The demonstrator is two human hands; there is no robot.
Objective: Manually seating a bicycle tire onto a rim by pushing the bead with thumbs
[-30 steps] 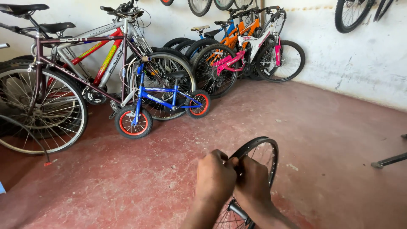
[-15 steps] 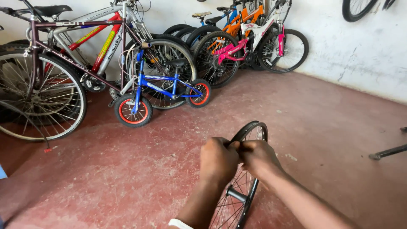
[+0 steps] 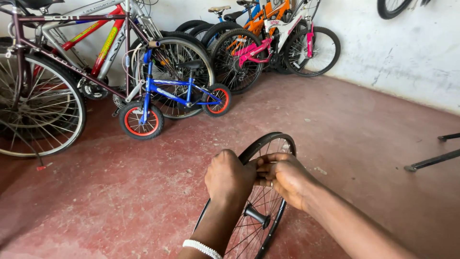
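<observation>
Red floor (image 3: 335, 120) — both hands, left (image 3: 229, 178) and right (image 3: 286, 176), grip upright black wheel (image 3: 261, 218).

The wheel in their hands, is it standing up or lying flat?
Standing up: the wheel is on edge on the floor, both hands gripping its top.

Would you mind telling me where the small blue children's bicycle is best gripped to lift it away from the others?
Probably from the open floor side, with one hand on the blue top tube and the other on the handlebar grip. The children's bicycle stands upright in front of the bigger bikes, so its near side is free, while spoked wheels crowd in behind it.
</observation>
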